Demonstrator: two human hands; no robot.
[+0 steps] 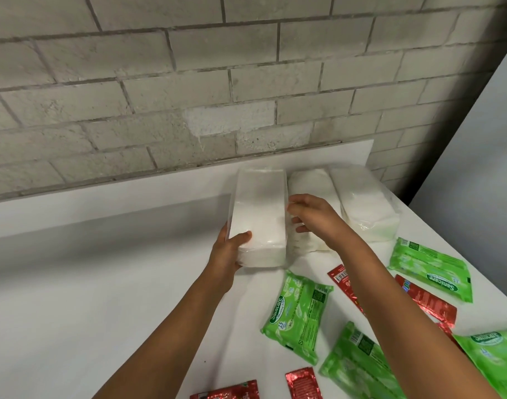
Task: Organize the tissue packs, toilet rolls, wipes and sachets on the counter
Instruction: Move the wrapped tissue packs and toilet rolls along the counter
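Three white tissue packs stand side by side at the back right of the white counter (102,283). My left hand (227,251) grips the near end of the leftmost tissue pack (259,208), thumb on top. My right hand (309,214) rests with loosely curled fingers between that pack and the middle tissue pack (312,185); whether it holds anything I cannot tell. The third tissue pack (361,203) lies to the right. Several green wipes packs (296,313) (430,269) (356,367) and red sachets (428,300) (302,383) (226,394) lie scattered in front.
A grey brick wall (188,82) rises behind the counter. The counter's right edge (448,240) runs diagonally toward me, with a pale wall beyond it. Another green wipes pack (494,352) lies at the far right edge of view.
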